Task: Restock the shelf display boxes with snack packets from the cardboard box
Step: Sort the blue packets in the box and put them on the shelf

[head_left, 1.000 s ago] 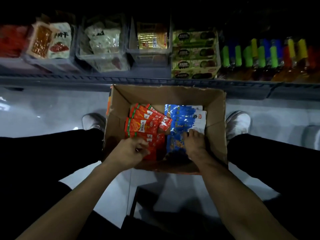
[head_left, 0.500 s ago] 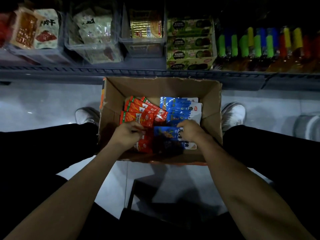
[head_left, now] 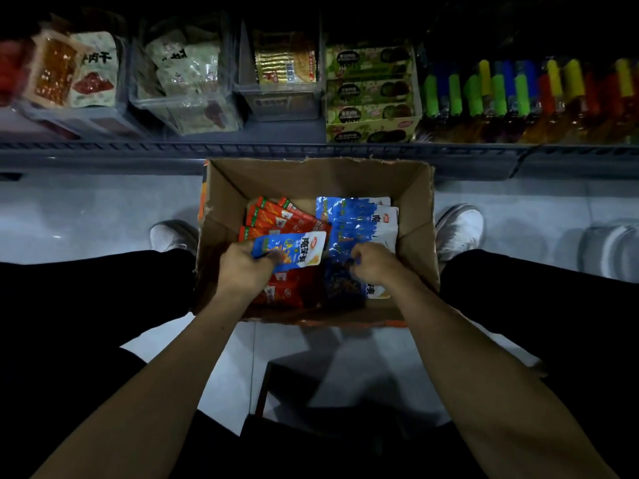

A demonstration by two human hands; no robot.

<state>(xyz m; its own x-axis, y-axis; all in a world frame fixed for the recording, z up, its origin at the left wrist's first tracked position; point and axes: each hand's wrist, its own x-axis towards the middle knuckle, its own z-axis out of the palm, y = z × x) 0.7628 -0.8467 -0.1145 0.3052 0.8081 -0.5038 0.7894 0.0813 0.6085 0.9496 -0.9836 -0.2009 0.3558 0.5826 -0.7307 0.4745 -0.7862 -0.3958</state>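
Dim aisle, pale glossy floor tiles, bottom shelf straight ahead with a ribbed metal edge. Clear plastic display boxes along it, rigid and boxy, each partly filled with soft packets; the middle one looks lowest, though its depth is hard to read. Beside them, green printed cartons and a row of capped bottles.

Cardboard box sits on the floor between my shoes, matte brown, top rim torn ragged. Plenty left inside: red packets fanned on the left, blue packets stacked on the right, all flat glossy foil that catches the light.

My left hand is closed around one blue packet, lifted over the red pile. My right hand is curled down into the blue stack, fingers pinching at packet edges; I can't tell whether it has one free yet.

Judging by the box, restocking is still mostly ahead.
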